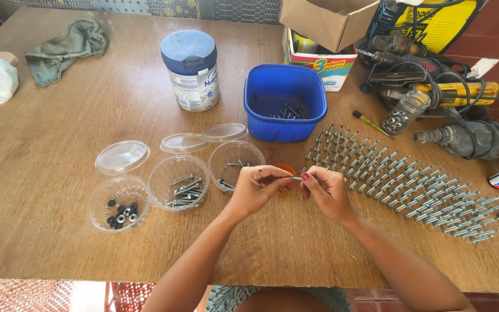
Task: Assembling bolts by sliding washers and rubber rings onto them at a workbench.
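Over the wooden counter (59,150), the left hand (255,189) and right hand (326,190) meet, fingertips of both pinched on one small bolt (295,178) held level between them, just right of three clear cups (178,182) and beside the rows of bolts (411,185)

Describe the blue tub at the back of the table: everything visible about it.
The blue tub is a squarish container with rounded corners, apparently plastic, standing upright and open, with no lid. A few loose grey metal screws lie on its floor; otherwise it looks nearly empty. It stands on the wooden table, right of the lidded tin and in front of a cardboard box. Neither hand touches it.
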